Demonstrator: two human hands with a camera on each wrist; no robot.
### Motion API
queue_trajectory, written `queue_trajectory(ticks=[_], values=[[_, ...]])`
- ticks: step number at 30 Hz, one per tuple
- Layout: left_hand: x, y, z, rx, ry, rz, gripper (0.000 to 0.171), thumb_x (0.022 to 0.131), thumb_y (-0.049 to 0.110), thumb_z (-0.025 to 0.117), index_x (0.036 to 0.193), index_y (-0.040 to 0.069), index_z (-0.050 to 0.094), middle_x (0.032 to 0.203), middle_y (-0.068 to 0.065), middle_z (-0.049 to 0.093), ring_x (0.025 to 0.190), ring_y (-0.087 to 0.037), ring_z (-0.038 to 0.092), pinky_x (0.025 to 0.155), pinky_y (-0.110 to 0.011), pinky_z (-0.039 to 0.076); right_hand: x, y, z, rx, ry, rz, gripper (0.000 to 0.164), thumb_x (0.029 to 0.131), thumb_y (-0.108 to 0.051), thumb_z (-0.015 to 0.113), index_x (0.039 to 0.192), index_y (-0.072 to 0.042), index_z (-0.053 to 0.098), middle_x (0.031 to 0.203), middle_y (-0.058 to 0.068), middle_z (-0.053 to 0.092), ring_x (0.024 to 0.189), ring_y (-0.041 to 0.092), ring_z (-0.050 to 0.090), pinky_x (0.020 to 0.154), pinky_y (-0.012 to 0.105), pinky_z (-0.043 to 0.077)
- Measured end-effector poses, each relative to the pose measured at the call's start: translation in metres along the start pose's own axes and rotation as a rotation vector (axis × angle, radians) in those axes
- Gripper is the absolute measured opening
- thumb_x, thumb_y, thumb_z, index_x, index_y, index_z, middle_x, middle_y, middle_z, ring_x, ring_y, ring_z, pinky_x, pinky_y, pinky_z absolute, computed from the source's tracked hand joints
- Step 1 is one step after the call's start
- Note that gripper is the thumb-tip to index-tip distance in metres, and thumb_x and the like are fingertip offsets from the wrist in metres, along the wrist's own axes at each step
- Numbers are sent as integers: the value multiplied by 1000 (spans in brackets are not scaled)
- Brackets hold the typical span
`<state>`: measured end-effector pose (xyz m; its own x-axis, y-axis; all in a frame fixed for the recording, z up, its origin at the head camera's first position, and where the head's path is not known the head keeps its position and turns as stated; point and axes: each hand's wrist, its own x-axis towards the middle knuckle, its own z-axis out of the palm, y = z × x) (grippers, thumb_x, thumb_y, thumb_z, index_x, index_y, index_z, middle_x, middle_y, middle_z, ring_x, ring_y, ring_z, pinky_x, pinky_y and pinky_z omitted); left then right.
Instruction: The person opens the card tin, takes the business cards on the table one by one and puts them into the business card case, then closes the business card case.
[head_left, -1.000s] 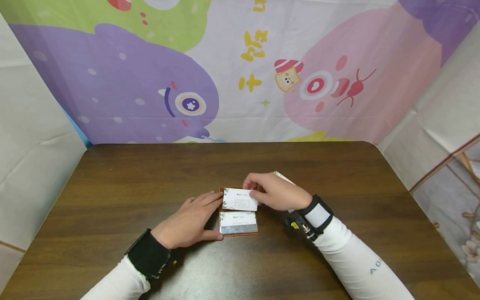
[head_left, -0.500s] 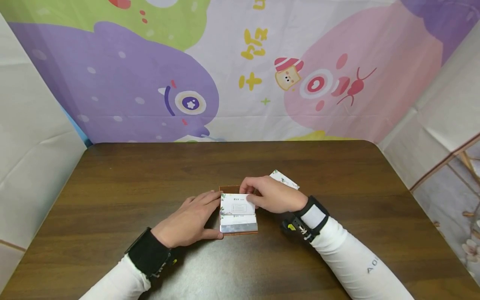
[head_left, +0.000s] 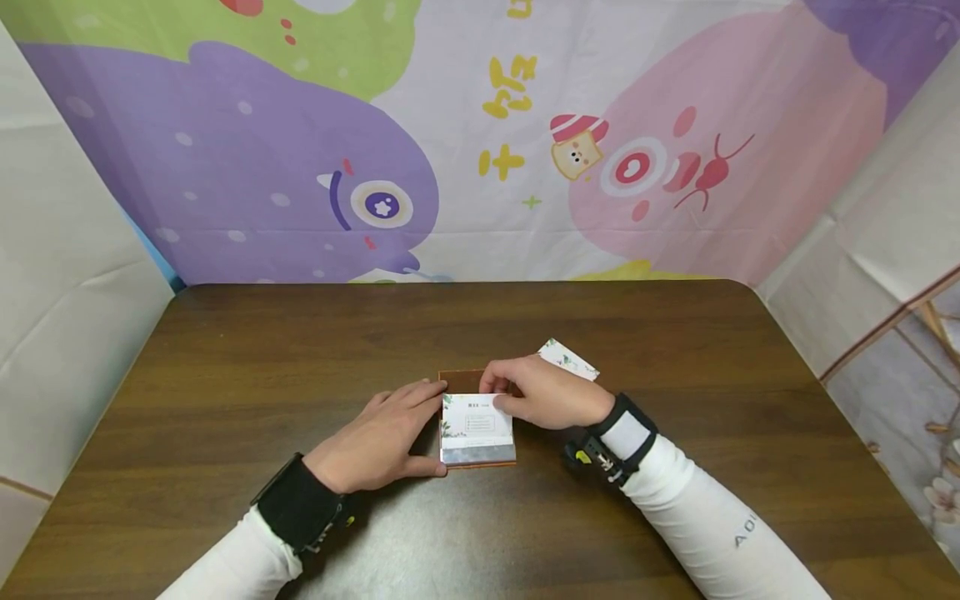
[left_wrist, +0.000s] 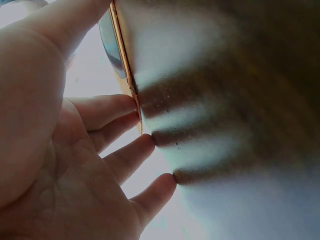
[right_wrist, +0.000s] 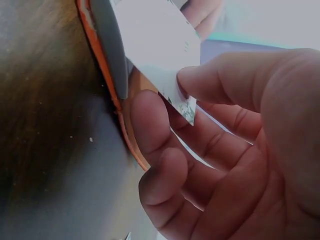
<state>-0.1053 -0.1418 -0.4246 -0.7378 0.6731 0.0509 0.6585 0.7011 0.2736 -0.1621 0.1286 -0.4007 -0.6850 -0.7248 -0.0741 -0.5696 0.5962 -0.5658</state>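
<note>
Compared with a second ago, the card (head_left: 477, 416) is being held further toward six o'clock over the case (head_left: 462, 382), and the lower card (head_left: 487, 442) is being covered except for a thin white strip above the grey band (head_left: 478, 455). More of the brown lining at twelve o'clock is being exposed, and the loose card (head_left: 567, 359), at about two o'clock from the case, is being less hidden by the right hand (head_left: 553, 392). By that hand the card is being pinched at its three o'clock edge, between thumb and fingers. The left hand (head_left: 382, 437) is being kept in the same place at nine o'clock, its fingers loosely extended, with the case's edge being touched by fingertips and thumb.

The case is being supported by a dark brown wood-grain worktop (head_left: 187, 400), on which light is being reflected toward six o'clock. The worktop is being backed at twelve o'clock by a cartoon-printed cloth (head_left: 465, 217) and flanked by pale panels (head_left: 75, 250) at ten and two o'clock.
</note>
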Motion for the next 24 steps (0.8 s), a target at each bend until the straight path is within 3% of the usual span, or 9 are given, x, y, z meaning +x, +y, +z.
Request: queue_trajectory(ticks=[9, 24], values=[[-4, 1, 1, -12, -17, -11, 89, 84, 58, 72, 148, 2, 47, 156, -12, 36, 143, -32, 32, 105, -55, 35, -3, -2, 7, 2, -19, 1, 12, 98, -17, 58, 107, -22, 64, 87, -9, 61, 76, 11, 56, 66, 25, 47], [3, -2, -4, 3, -44, -22, 94, 83, 61, 70, 151, 1, 42, 158, -12, 34, 145, -32, 28, 107, -54, 33, -5, -1, 8, -60, 10, -18, 12, 97, -21, 62, 108, -22, 67, 90, -12, 59, 76, 8, 54, 67, 27, 48]])
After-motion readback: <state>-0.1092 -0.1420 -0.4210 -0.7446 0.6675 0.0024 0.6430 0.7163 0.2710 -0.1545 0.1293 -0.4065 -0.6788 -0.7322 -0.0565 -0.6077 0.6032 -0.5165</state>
